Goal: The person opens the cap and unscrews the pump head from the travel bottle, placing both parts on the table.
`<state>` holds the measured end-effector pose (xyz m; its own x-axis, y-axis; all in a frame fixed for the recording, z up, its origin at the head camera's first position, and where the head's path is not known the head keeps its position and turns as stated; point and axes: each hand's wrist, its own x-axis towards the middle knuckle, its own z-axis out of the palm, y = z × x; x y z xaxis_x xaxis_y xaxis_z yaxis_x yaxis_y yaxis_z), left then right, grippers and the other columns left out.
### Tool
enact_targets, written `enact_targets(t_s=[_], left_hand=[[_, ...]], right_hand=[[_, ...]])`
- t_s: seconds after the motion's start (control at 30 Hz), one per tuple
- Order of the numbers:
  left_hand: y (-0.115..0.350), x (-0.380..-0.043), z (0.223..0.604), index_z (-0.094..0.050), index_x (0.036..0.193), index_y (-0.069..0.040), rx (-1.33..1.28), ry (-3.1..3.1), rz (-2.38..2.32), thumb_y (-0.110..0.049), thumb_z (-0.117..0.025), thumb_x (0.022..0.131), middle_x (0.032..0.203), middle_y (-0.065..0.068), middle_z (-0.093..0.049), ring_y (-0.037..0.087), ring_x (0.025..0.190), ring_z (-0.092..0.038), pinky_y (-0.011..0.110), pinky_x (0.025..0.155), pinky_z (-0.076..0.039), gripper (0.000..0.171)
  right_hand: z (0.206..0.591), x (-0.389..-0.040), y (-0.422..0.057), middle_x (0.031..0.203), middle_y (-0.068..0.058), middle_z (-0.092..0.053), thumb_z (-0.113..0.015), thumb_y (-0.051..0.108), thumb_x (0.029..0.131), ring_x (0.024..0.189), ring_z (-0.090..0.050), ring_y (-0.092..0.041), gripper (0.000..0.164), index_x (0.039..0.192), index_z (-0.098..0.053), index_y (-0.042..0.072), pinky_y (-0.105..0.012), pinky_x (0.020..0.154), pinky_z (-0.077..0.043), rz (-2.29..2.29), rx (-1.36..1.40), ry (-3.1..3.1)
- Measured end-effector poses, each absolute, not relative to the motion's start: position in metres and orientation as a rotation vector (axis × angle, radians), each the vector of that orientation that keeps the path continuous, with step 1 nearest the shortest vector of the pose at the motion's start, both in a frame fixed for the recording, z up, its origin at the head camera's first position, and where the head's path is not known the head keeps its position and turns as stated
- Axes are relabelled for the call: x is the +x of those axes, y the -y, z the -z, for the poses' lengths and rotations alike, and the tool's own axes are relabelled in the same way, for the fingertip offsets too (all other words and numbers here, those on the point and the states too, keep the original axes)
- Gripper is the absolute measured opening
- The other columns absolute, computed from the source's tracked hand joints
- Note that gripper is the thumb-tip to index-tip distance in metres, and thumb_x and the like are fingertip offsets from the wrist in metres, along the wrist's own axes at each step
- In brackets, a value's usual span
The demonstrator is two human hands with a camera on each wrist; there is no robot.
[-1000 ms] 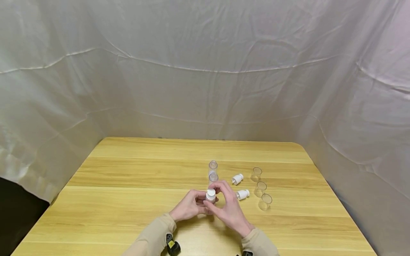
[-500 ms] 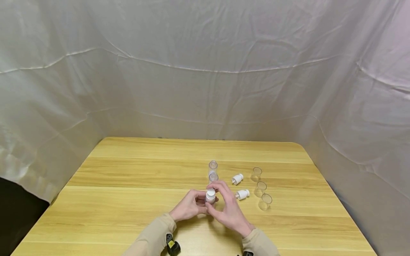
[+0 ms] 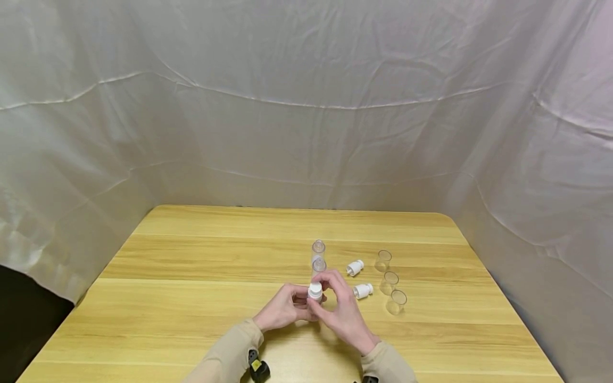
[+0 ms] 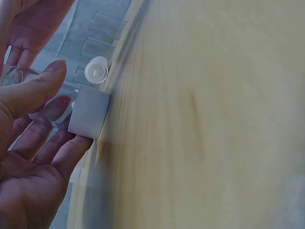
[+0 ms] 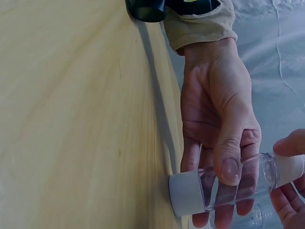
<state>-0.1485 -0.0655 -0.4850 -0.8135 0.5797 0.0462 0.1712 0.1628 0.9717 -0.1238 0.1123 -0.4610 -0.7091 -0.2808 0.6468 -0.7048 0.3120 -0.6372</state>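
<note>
My left hand point(image 3: 282, 308) grips a small clear bottle point(image 5: 248, 179) upright, its thumb across the body and its fingers behind. The bottle has a white base point(image 4: 89, 112), which stands close to the tabletop. Thumb and fingers of my right hand point(image 3: 342, 316) pinch the white pump top point(image 3: 315, 290) at the bottle's mouth. In the right wrist view, the pump top's collar sits against the bottle neck between right thumb and fingers. Just behind the hands stand two more clear bottles, a far one point(image 3: 318, 249) and a nearer one point(image 3: 319, 265), partly hidden.
Right of the bottles lie two white pump tops, one farther point(image 3: 355, 268) and one nearer point(image 3: 363, 291). Beyond them three clear caps, a back one point(image 3: 383, 260), a middle one point(image 3: 390, 283) and a front one point(image 3: 396, 302), stand in a row. Grey curtains point(image 3: 306, 133) enclose the wooden table point(image 3: 191, 255).
The right thumb and fingertips shift slightly around the white pump top, moving off and back against it. The left hand and bottle stay nearly in place; the other things have not moved.
</note>
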Motion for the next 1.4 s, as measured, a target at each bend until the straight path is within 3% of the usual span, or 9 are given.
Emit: enact_targets(t_s=[0.2,0.43,0.63,0.93,1.17,1.4], left_hand=[[0.0664,-0.1488,0.4845,-0.067,0.123,0.004,0.715,-2.109,-1.682,-0.005,-0.076,0.084,0.121,0.024,-0.071,0.002,0.094,-0.068,0.018,0.090,-0.057,0.040],[0.0663,-0.1491,0.4850,-0.066,0.124,0.004,0.734,-2.077,-1.719,-0.008,-0.076,0.087,0.125,0.025,-0.068,0.001,0.098,-0.069,0.019,0.093,-0.057,0.040],[0.0656,-0.1490,0.4850,-0.067,0.123,0.003,0.720,-2.075,-1.723,-0.008,-0.078,0.085,0.124,0.025,-0.069,0.003,0.098,-0.070,0.018,0.092,-0.057,0.041],[0.0667,-0.1494,0.4840,-0.067,0.123,0.003,0.734,-2.110,-1.684,-0.006,-0.077,0.084,0.121,0.024,-0.071,0.000,0.094,-0.068,0.018,0.091,-0.057,0.041],[0.0663,-0.1490,0.4841,-0.066,0.123,0.004,0.738,-2.088,-1.704,-0.008,-0.076,0.087,0.126,0.024,-0.069,0.001,0.099,-0.069,0.018,0.093,-0.057,0.040],[0.0660,-0.1485,0.4854,-0.066,0.123,0.005,0.719,-2.046,-1.746,-0.007,-0.078,0.085,0.123,0.026,-0.069,0.006,0.098,-0.071,0.019,0.092,-0.058,0.041]], right_hand=[[0.4601,-0.1229,-0.1136,0.113,-0.009,-0.064,-0.076,-0.008,0.075,0.098,-0.062,-0.019,0.047,0.118,-0.061,0.004,-0.026,0.091,-0.058,-1.394,0.942,2.151],[0.4622,-0.1227,-0.1131,0.113,-0.008,-0.064,-0.083,0.005,0.077,0.095,-0.061,-0.017,0.047,0.119,-0.062,0.007,-0.029,0.086,-0.056,-1.373,0.874,2.172],[0.4617,-0.1234,-0.1117,0.108,-0.008,-0.065,-0.084,0.001,0.076,0.091,-0.064,-0.018,0.045,0.115,-0.063,0.007,-0.026,0.081,-0.059,-1.375,0.855,2.138],[0.4610,-0.1228,-0.1138,0.112,-0.011,-0.064,-0.077,-0.006,0.076,0.100,-0.063,-0.020,0.050,0.121,-0.060,0.006,-0.027,0.095,-0.057,-1.403,0.949,2.146],[0.4628,-0.1234,-0.1133,0.112,-0.009,-0.065,-0.083,0.005,0.077,0.096,-0.062,-0.017,0.049,0.121,-0.060,0.005,-0.027,0.087,-0.056,-1.387,0.894,2.171],[0.4630,-0.1245,-0.1129,0.106,-0.007,-0.065,-0.083,0.001,0.076,0.091,-0.062,-0.016,0.044,0.114,-0.062,0.007,-0.025,0.081,-0.058,-1.389,0.867,2.133]])
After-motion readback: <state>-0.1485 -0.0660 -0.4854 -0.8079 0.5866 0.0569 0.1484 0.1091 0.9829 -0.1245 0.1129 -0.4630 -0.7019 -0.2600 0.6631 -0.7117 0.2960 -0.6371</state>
